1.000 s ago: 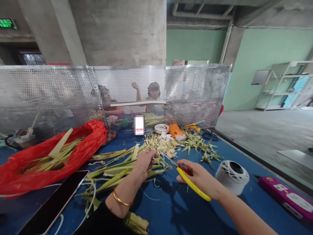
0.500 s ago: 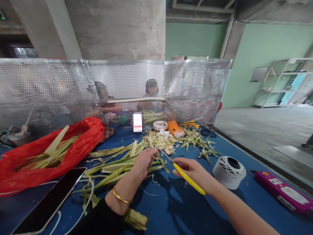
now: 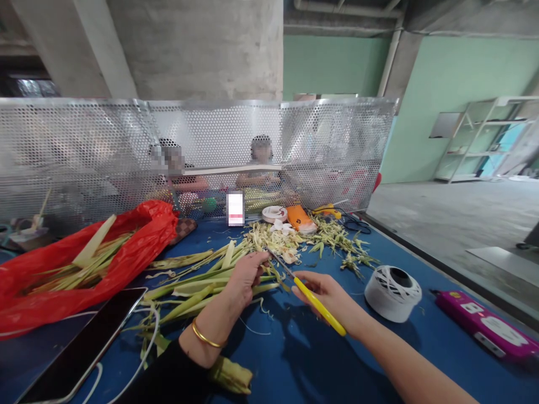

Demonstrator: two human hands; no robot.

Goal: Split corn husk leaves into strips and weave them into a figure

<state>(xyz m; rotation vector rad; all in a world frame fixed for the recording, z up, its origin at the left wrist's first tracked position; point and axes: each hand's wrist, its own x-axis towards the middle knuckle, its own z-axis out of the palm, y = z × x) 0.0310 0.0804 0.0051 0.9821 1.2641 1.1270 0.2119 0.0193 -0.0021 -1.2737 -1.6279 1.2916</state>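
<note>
Yellow-handled scissors (image 3: pixel 319 304) are gripped in my right hand (image 3: pixel 326 292), their metal blades pointing up and left toward my left fingertips. My left hand (image 3: pixel 246 275), with a gold bangle on its wrist, has thumb and fingers pinched together beside the blade tips; what they hold is too small to make out. Long pale green husk strips (image 3: pixel 202 283) lie under and left of my left hand. Just beyond the hands is a heap of pale shredded trimmings (image 3: pixel 275 241), with thin green pieces (image 3: pixel 337 241) to its right.
A red plastic bag (image 3: pixel 147 241) of dry strips and a tablet (image 3: pixel 84 348) with white cable lie left. At right are a white thread cone (image 3: pixel 393 297) and a purple box (image 3: pixel 484 325). People sit behind a perforated metal screen (image 3: pixel 219 129).
The whole view has shifted slightly. The scissors and my right hand have moved a little left, and the blades stay beside my pinched left fingertips.
</note>
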